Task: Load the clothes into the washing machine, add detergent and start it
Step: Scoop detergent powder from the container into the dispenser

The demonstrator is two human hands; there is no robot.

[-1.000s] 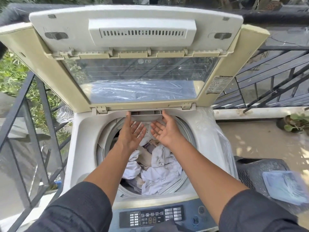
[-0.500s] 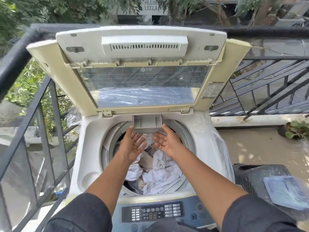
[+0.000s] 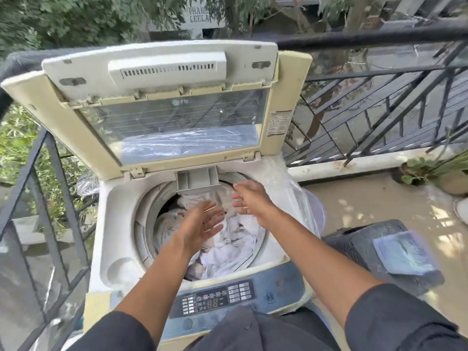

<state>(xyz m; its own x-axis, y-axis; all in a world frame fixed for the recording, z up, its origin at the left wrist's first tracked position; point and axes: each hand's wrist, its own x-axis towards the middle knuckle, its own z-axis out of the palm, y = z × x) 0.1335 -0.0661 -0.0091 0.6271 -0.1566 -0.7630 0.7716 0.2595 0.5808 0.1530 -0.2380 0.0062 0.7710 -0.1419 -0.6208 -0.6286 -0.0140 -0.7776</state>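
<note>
A cream top-loading washing machine (image 3: 121, 224) stands lid-up, its drum heaped with pale clothes (image 3: 235, 239). Above them hover the left hand (image 3: 202, 221) and right hand (image 3: 249, 196), fingers spread, grasping nothing.

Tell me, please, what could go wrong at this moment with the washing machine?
1. The detergent drawer sticks out over the drum, close to the right hand; a knock could strain it.
2. The clothes sit high in the drum, so the load may be too full to wash well.
3. The lid stands open above both hands; it might drop if bumped.
</note>
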